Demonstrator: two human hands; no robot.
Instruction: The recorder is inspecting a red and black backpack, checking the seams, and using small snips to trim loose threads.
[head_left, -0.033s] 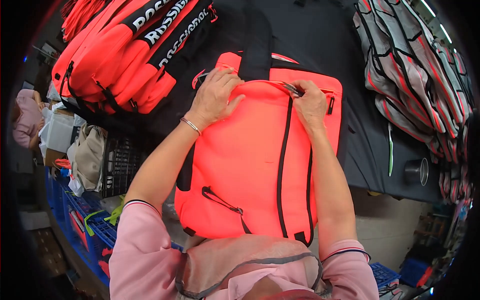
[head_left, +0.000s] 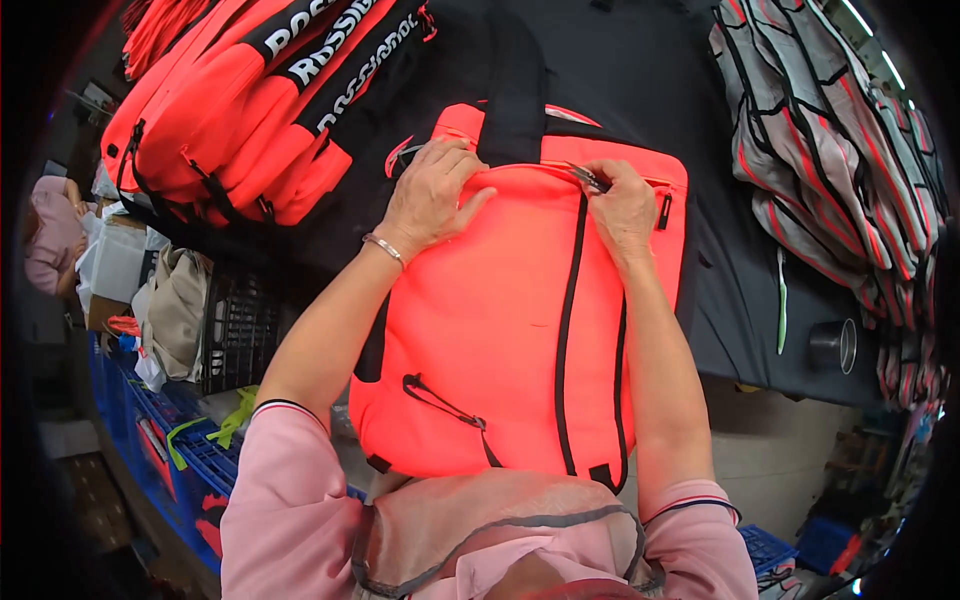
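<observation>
Coral bag is lying on the dark surface beneath both hands, its near edge partly disappearing behind the clothing.
Left hand is curling over the far edge, thumb apart, fingertips hiding; I cannot tell its grip. Right hand is pinching a small metal tool. Black piping is running down the front; a black strap is crossing the far end between the hands.
</observation>
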